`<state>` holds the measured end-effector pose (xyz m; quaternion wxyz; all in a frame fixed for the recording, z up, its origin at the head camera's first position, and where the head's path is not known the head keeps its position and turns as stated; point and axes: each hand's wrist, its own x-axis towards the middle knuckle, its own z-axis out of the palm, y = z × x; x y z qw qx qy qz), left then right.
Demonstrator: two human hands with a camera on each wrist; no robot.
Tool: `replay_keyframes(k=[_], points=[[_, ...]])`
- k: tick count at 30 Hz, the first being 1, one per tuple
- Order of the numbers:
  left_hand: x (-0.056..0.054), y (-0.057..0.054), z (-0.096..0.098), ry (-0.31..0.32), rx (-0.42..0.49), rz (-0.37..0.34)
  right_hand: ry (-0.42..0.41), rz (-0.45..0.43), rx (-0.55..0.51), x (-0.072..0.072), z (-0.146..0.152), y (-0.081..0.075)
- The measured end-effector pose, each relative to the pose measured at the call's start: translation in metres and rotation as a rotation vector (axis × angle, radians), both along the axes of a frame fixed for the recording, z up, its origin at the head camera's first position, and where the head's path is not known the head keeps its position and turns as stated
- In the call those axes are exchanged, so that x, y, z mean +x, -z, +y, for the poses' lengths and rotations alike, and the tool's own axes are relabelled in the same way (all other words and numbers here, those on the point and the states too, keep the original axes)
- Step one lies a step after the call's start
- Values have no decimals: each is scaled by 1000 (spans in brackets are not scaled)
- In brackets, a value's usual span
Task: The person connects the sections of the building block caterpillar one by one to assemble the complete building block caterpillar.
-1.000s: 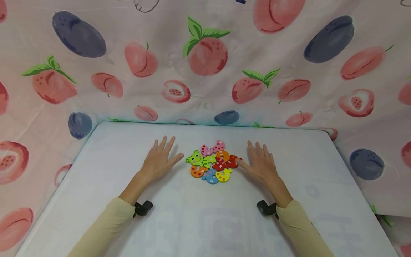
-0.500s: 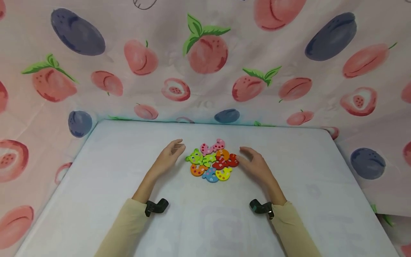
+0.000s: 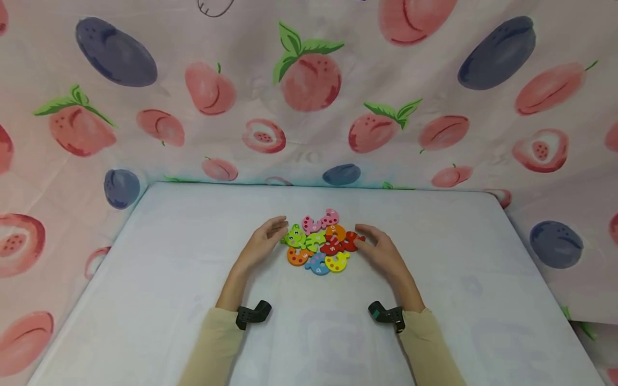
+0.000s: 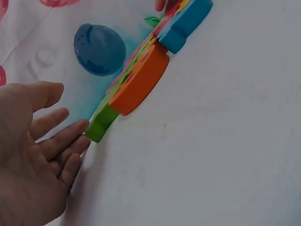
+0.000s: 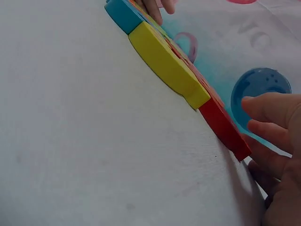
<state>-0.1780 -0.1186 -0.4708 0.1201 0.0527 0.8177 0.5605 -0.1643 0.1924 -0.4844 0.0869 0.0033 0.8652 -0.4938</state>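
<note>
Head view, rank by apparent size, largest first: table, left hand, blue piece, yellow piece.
1. Table
2. Left hand
3. Blue piece and yellow piece: they look alike, so not ranked against each other.

White table [image 3: 309, 332]; on it, flat cluster of colourful numbered pieces [image 3: 316, 241], green face piece [image 3: 295, 236] at left edge.

Puzzle pieces [image 3: 317, 237] lie on the tabletop [image 3: 316, 332] between the left grip [image 3: 261, 243] and the right grip [image 3: 384, 252], the cloth backdrop [image 3: 314, 142] behind

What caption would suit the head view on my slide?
Hands flanking a cluster of colourful, numbered pieces on a white table.
</note>
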Motion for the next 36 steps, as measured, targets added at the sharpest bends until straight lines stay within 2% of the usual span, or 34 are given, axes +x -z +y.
replay_keyframes(k=[3, 7, 10, 13, 15, 26, 36], points=[[0, 3, 0, -11, 16, -5, -21, 29, 48, 1, -2, 0], [0, 6, 0, -4, -7, -14, -20, 34, 93, 2, -2, 1], [0, 9, 1, 53, -33, 13, -27, 30, 98, 3, -2, 1], [0, 11, 3, 125, -64, 72, -40, 52, 118, 3, -2, 2], [1, 12, 4, 150, -86, 101, -49, 68, 131, 3, -2, 2], [3, 14, 6, 92, -216, 136, -90, 119, 155, 3, -5, 3], [4, 13, 9, 74, -248, 129, -93, 117, 163, 3, -2, 5]])
